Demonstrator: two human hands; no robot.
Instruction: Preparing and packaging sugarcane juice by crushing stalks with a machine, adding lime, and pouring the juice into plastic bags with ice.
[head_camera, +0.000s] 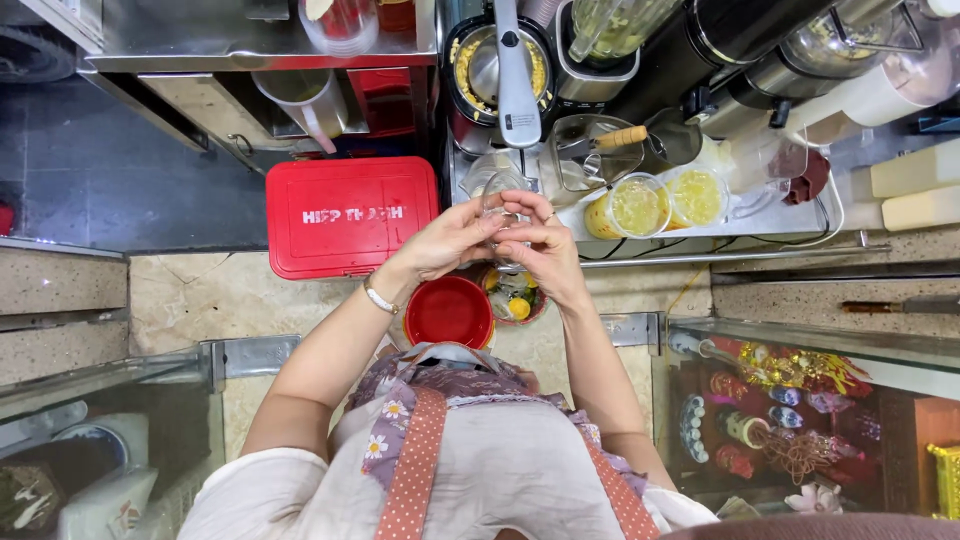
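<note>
- We see our left hand (450, 240) and right hand (545, 250) meeting on a clear plastic cup (500, 205), both grips closed around it, above the floor just before the desk's (800, 215) front edge
- Below them stand a red bucket (449, 312) and a bowl of fruit scraps (515, 297)
- A red box (350, 215) lies left

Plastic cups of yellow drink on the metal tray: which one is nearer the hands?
The left cup, beside the right hand; the other cup sits farther right.
</note>
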